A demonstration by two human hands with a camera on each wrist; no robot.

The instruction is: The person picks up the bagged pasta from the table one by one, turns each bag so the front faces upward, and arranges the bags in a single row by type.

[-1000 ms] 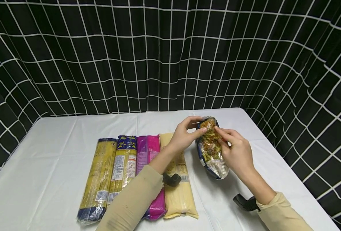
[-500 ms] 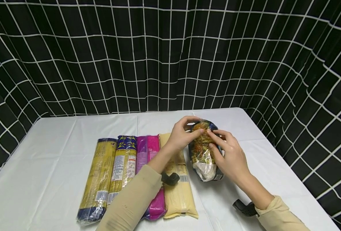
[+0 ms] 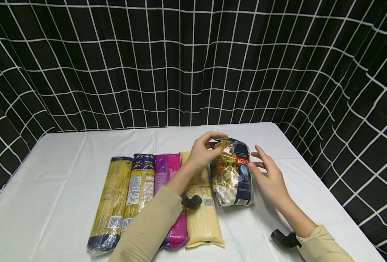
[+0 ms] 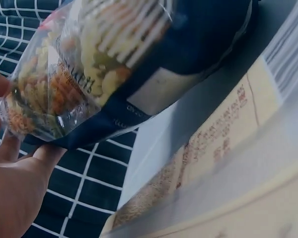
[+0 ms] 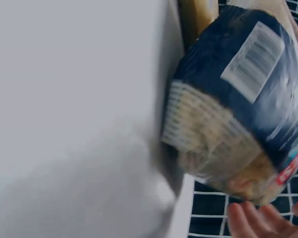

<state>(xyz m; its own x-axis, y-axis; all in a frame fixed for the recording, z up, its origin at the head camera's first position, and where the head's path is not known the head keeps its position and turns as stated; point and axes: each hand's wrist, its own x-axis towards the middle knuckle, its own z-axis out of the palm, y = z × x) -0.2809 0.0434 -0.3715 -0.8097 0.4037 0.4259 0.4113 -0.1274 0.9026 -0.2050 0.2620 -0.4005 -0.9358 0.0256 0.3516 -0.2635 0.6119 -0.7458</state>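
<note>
A clear and navy bag of spiral pasta (image 3: 227, 171) with a red AGNESI label is held over the right part of the table. My left hand (image 3: 201, 151) grips its upper left end, thumb on the front and fingers behind. That hold also shows in the left wrist view, where the bag's windowed side (image 4: 89, 74) faces the camera. At the bag's right edge is my right hand (image 3: 272, 180), fingers loosely extended and the thumb tip by the label. I cannot tell whether it touches. The right wrist view shows the bag's barcode (image 5: 253, 62).
Left of the bag, side by side on the white-covered table (image 3: 49, 189), lie a yellow pack with blue ends (image 3: 111, 196), a blue-topped yellow pack (image 3: 141, 182), a magenta pack (image 3: 174, 162) and a cream pack (image 3: 203, 225). A black gridded curtain (image 3: 180, 65) surrounds the table.
The bag has shifted left and turned, so its navy front with the red label now shows. My right fingers, earlier on the pasta window, have come away to the bag's right edge.
</note>
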